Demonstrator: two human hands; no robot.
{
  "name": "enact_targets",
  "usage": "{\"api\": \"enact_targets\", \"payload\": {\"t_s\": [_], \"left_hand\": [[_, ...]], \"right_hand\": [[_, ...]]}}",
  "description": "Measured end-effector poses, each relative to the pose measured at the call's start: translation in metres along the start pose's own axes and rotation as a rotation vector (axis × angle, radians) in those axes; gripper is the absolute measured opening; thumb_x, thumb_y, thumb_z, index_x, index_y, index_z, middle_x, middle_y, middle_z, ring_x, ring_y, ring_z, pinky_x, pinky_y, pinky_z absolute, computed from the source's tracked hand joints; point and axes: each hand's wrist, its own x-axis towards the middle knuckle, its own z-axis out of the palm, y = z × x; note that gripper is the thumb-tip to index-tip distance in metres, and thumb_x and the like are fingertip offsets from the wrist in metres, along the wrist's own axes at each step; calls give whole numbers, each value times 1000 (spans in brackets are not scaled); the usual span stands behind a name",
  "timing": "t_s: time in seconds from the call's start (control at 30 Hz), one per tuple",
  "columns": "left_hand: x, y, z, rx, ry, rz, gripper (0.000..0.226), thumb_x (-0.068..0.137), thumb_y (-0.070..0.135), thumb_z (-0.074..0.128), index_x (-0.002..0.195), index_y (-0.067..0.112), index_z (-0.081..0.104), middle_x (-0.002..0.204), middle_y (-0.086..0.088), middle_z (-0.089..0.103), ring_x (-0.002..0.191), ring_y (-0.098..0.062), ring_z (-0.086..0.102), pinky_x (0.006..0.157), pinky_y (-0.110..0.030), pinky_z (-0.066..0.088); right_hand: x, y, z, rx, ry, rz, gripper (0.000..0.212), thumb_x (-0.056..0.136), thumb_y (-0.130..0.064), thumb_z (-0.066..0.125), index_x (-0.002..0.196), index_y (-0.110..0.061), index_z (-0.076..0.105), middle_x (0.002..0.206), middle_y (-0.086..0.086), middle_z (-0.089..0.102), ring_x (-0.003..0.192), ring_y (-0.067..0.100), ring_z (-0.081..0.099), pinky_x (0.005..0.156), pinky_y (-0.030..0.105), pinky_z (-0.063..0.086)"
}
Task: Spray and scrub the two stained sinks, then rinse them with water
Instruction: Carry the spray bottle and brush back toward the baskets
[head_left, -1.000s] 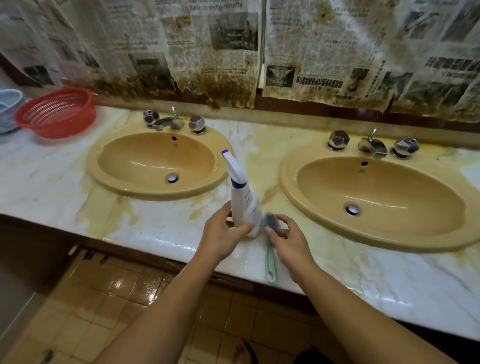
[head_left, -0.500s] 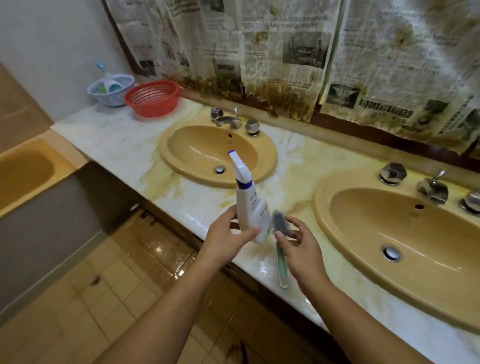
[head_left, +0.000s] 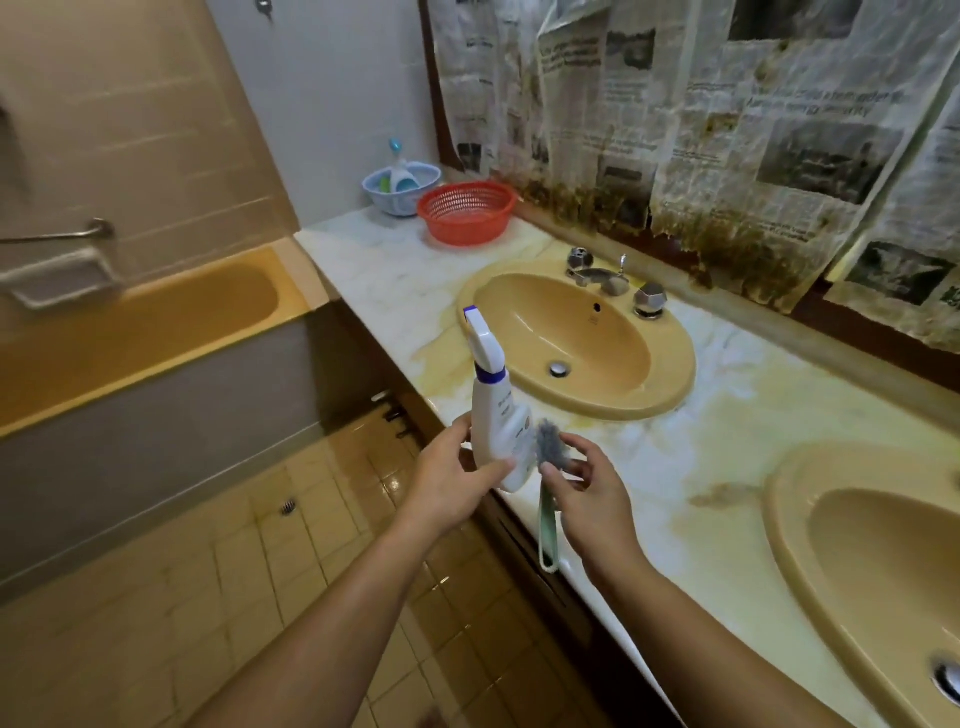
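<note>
White spray bottle (head_left: 496, 421) with a blue collar, held upright just off the counter (head_left: 395, 280) edge, right beside a grey-bristled green brush (head_left: 548, 514) hanging handle-down. Far sink (head_left: 519, 312) and near right sink (head_left: 857, 545) are both tan ovals.

The pale marble table (head_left: 384, 270) is streaked with yellow-brown stains (head_left: 722, 496) between and in front of its two tan basins. The far sink (head_left: 670, 387) is sunk into its middle, with a chrome tap (head_left: 597, 275) behind the bowl, and the near sink (head_left: 784, 525) is cut off by the right edge of the view. At the table's far end a red basket (head_left: 467, 213) stands just beside a blue basket (head_left: 400, 192).
</note>
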Motion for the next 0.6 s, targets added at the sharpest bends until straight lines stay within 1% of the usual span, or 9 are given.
{"api": "enact_targets", "payload": {"t_s": [0.13,0.27,0.33,0.47,0.6], "left_hand": [[35,-19,-41,-1,14,-1,68,87,36,80,146,40,46,134,20,58,123,-6,56,100,-36,54],[83,-36,-90,16,0,-6,68,88,30,78,146,38,45,133,17,57,121,-10,56,100,-41,56],[110,-44,-115,31,-2,3,67,87,28,79,145,37,45,132,16,58,120,-10,57,99,-41,56],[165,-60,-159,48,-19,33,63,86,34,78,140,39,46,123,18,59,113,-7,59,92,-35,56],[217,-65,-185,36,-61,45,63,88,34,77,142,37,44,122,16,56,109,-6,56,80,-20,46]], "right_hand": [[30,-6,51,-18,-6,-20,38,95,-26,72,127,-45,61,111,-10,69,95,11,69,81,34,60],[64,-18,117,-5,28,-27,39,95,-24,73,126,-45,63,109,-14,70,95,11,68,87,40,61],[81,-26,148,16,52,-26,39,94,-22,74,124,-46,64,108,-14,70,96,12,68,89,42,60],[119,-41,201,25,103,-37,37,93,-25,76,123,-45,67,108,-13,70,99,11,68,92,44,60],[163,-49,235,27,167,-44,35,91,-27,77,120,-44,69,108,-14,72,101,8,68,92,46,60]]}}
